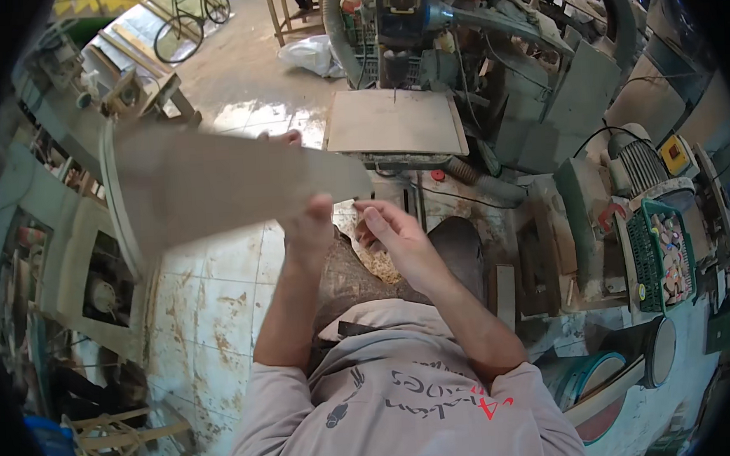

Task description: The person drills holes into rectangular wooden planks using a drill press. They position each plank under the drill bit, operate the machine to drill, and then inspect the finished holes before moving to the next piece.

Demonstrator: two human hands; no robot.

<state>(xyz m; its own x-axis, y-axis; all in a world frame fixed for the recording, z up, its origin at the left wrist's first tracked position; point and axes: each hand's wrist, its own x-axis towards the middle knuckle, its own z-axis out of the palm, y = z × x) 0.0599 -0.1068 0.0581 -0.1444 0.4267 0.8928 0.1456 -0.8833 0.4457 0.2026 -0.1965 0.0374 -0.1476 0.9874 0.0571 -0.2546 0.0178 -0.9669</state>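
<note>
Now, left hand (306, 233) gripping the tapered board (222, 179), best steady its tip with the right hand (401, 244), fingers loosely parted.

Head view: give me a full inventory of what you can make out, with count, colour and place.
tapered panel: one, grey-brown, left of centre
flat board: one, pale, upper centre
bicycle: one, dark, upper left
plastic bag: one, whitish, top
motor: one, grey, right
switch box: one, yellow, right
basket: one, green, right
small pieces: many, mixed colours, inside basket
shavings: uncountable, tan, centre
floor tiles: many, whitish, lower left
shirt: one, greyish, bottom
left hand: one, bare, holding panel
right hand: one, bare, near panel's narrow end
</note>
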